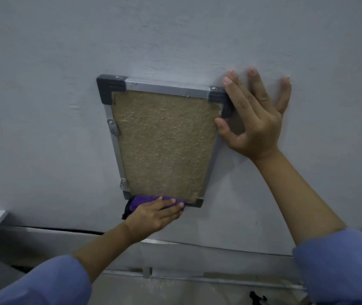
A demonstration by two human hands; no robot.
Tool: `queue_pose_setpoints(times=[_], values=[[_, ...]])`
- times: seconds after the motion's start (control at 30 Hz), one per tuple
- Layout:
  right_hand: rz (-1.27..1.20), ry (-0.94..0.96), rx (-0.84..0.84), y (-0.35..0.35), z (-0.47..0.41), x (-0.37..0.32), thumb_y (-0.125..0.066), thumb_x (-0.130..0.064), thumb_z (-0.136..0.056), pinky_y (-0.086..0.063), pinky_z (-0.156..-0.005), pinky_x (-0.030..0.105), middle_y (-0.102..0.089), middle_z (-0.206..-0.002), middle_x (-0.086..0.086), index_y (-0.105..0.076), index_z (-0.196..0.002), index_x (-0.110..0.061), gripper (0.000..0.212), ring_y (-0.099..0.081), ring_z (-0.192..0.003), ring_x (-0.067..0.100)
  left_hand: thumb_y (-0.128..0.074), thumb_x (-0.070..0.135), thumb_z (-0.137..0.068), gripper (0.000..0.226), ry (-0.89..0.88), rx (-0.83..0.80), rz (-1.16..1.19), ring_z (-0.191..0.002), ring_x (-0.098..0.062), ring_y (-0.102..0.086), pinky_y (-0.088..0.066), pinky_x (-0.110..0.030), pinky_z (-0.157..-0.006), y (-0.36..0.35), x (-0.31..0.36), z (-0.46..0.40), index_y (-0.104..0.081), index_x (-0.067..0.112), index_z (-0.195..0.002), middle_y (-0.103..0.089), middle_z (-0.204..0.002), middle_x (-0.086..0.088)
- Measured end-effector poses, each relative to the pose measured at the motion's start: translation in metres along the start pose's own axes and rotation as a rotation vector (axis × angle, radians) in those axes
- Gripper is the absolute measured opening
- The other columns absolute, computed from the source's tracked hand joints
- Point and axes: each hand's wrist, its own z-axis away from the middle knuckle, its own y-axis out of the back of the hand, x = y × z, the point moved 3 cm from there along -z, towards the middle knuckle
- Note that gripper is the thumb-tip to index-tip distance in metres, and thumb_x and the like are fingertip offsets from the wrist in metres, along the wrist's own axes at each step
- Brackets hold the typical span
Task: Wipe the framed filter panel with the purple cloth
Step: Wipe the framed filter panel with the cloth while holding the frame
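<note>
Framed filter panel (164,142), tan fibrous mat in a silver metal frame with dark corner caps, lies flat against a pale grey wall (65,51). The left hand (153,213) presses a bunched purple cloth (148,201) against its lower edge with straight fingers. The right hand (256,119), fingers spread and flat, braces the panel's upper right corner.

Left hand (153,213) presses a crumpled purple cloth (151,202) at six o'clock on a metal-framed tan fibre filter panel (164,142); right hand (257,115) spread flat at three o'clock.
</note>
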Motion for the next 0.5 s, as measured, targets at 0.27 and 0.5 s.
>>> queue_pose_setpoints(times=[0.27,0.5], values=[[0.002,-0.008,0.011,-0.001,0.001,-0.001,-0.05,-0.042,-0.092,-0.001,-0.116,0.044,-0.05,-0.139,0.001,-0.044,-0.138,-0.015,0.054,-0.034,-0.136,0.016,-0.043,0.007,-0.1,0.028,0.159,0.152,0.088,-0.114,-0.03,-0.061,-0.054,-0.042,-0.09,0.06,-0.019,-0.018,-0.062,0.004,-0.121,-0.062,-0.126,-0.013],[-0.003,-0.016,0.011,-0.001,0.002,-0.001,-0.05,-0.041,-0.092,-0.003,-0.116,0.044,-0.049,-0.139,0.0,-0.043,-0.139,-0.016,0.054,-0.033,-0.137,0.016,-0.069,-0.005,-0.085,0.04,0.23,0.303,-0.035,-0.118,-0.03,-0.058,-0.05,-0.041,-0.096,0.085,-0.052,-0.041,-0.059,-0.004,-0.124,-0.057,-0.131,-0.017]])
